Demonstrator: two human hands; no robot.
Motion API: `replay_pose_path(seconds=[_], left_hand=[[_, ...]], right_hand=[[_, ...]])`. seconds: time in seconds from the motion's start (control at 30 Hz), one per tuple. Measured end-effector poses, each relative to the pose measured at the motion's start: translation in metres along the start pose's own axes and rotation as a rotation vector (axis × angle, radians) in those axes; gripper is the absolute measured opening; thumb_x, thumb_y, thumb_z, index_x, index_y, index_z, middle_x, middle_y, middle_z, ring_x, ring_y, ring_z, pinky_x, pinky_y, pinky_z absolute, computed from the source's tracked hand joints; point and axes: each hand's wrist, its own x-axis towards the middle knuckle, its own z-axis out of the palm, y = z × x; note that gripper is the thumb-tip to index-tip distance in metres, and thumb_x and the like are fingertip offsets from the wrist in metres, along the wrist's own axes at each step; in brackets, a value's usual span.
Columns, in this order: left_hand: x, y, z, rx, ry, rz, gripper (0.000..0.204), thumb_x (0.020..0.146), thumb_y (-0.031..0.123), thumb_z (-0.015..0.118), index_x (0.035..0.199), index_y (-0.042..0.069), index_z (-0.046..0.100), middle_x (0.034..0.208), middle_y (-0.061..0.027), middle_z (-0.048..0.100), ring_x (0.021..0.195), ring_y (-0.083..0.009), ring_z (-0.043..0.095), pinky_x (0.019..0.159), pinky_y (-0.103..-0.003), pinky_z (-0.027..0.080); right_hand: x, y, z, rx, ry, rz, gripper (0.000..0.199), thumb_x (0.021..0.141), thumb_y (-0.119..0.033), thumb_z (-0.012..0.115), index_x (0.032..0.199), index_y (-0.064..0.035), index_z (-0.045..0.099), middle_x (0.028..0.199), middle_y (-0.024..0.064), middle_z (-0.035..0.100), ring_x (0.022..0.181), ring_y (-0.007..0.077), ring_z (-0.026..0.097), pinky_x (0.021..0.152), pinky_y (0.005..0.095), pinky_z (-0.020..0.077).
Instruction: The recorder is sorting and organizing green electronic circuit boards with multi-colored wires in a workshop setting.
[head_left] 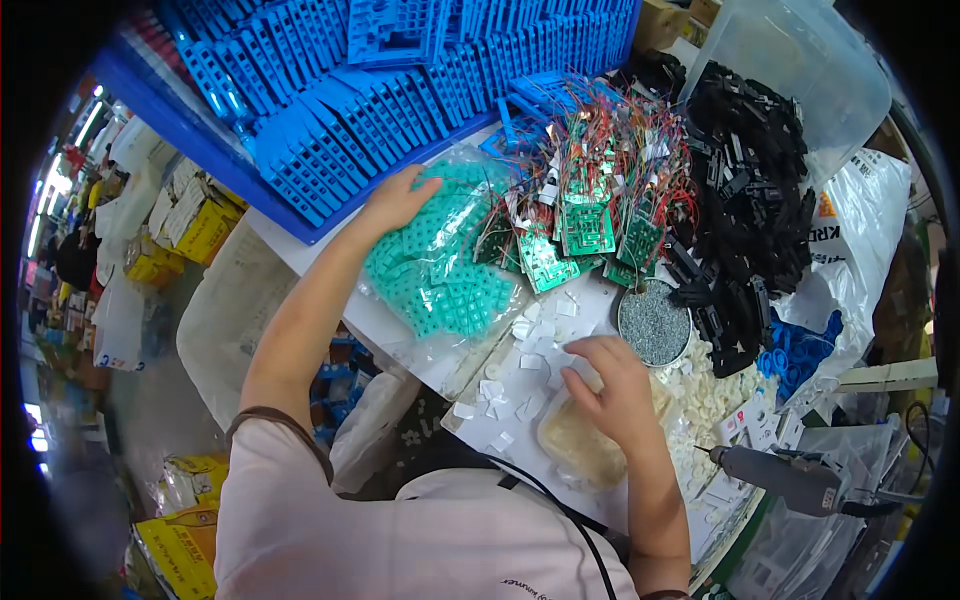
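My left hand point(400, 203) lies on the upper left edge of a clear plastic bag point(440, 250) full of small teal-green plastic pieces. Its thumb is stretched away from the fingers, and no separate part shows in it. Over a pale yellowish translucent container point(585, 440) hangs my right hand point(615, 388), fingers loosely bent and thumb apart. Beside its fingertips lie small white square pieces point(530, 361), scattered on the white tabletop. A round tin of small silvery screws or pins point(654, 322) stands just beyond this hand.
A blue crate point(330, 225) holds rows of blue plastic housings at the back left. Green circuit boards point(588, 225) with tangled wires lie centre. Black plastic parts point(755, 200) are heaped to the right, below a clear bin point(800, 70). A grey electric screwdriver point(785, 478) sits at the right edge.
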Motion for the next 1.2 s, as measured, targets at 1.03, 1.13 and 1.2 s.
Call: replay_pose_path(seconds=[1.03, 1.13, 1.2], left_hand=[[0.021, -0.007, -0.006, 0.179, 0.131, 0.217, 0.028, 0.09, 0.025, 0.053, 0.097, 0.0, 0.064, 0.084, -0.0185, 0.064, 0.076, -0.0311, 0.06, 0.073, -0.038, 0.048], [0.017, -0.011, -0.004, 0.023, 0.168, 0.264, 0.035, 0.09, 0.026, 0.053, 0.116, 0.003, 0.06, 0.109, -0.0195, 0.061, 0.1, -0.0314, 0.058, 0.088, -0.039, 0.044], [0.008, 0.005, -0.009, -0.118, 0.208, 0.281, 0.046, 0.091, 0.028, 0.053, 0.13, 0.005, 0.052, 0.128, -0.0193, 0.054, 0.12, -0.0304, 0.05, 0.099, -0.039, 0.039]], right_hand=[[0.074, 0.04, 0.075, -0.114, -0.028, 0.013, 0.019, 0.077, -0.015, 0.063, 0.088, -0.0059, 0.051, 0.075, 0.0143, 0.061, 0.069, 0.0359, 0.062, 0.059, 0.0462, 0.0482], [0.07, 0.042, 0.076, -0.116, -0.001, 0.015, 0.018, 0.077, -0.015, 0.062, 0.088, -0.006, 0.051, 0.075, 0.0145, 0.061, 0.068, 0.0363, 0.061, 0.058, 0.0468, 0.0482], [0.071, 0.04, 0.074, -0.105, 0.013, 0.004, 0.018, 0.077, -0.016, 0.062, 0.087, -0.0061, 0.051, 0.075, 0.0147, 0.061, 0.068, 0.0366, 0.062, 0.058, 0.0469, 0.0484]])
